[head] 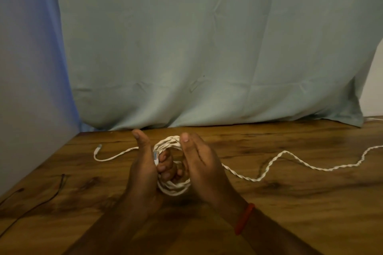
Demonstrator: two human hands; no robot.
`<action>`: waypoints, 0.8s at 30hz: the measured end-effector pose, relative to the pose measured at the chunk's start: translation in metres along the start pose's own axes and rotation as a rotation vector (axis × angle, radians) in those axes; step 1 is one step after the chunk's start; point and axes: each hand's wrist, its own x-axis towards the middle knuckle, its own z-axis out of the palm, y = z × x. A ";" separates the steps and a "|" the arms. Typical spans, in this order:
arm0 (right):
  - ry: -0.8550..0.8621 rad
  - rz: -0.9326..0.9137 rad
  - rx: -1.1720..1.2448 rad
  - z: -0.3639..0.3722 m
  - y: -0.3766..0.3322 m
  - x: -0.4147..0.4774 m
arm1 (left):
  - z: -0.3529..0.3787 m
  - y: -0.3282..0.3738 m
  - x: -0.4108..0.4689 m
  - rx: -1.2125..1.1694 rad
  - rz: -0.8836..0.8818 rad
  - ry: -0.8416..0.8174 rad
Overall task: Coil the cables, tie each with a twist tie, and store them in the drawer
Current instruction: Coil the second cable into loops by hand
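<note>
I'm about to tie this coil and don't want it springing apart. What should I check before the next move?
1. Coil held: ok; the left hand has its fingers curled through it, and the right hand lies against its other side.
2. Cable fully wound: not ok; a twisted tail lies loose on the table, to the right.
3. Plug end secured: ok; the plug sits against the left thumb.
4. Twist tie at hand: cannot tell; a thin dark strand lies at left.
5. Drawer ready: cannot tell; none in view.
</note>
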 end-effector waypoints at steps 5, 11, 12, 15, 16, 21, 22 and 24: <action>0.015 -0.073 -0.088 0.001 0.015 -0.002 | -0.001 0.002 0.000 -0.044 -0.119 -0.006; 0.010 -0.170 -0.287 -0.002 0.015 -0.001 | -0.007 0.001 0.003 -0.072 -0.197 -0.109; 0.006 -0.162 -0.306 -0.003 0.016 -0.001 | -0.008 0.001 0.004 -0.061 -0.200 -0.118; -0.023 -0.151 -0.376 -0.006 0.016 0.000 | -0.010 0.002 0.006 0.044 -0.202 -0.111; -0.052 -0.139 -0.399 -0.008 0.017 0.001 | -0.010 0.003 0.007 0.103 -0.195 -0.101; -0.184 -0.187 -0.445 -0.014 0.016 0.004 | -0.006 0.008 0.002 0.382 -0.153 -0.044; -0.229 -0.220 -0.476 -0.014 0.014 0.003 | -0.005 0.009 0.000 0.420 -0.144 -0.037; -0.299 -0.271 -0.554 -0.014 0.012 0.003 | -0.004 0.010 -0.001 0.476 -0.145 -0.016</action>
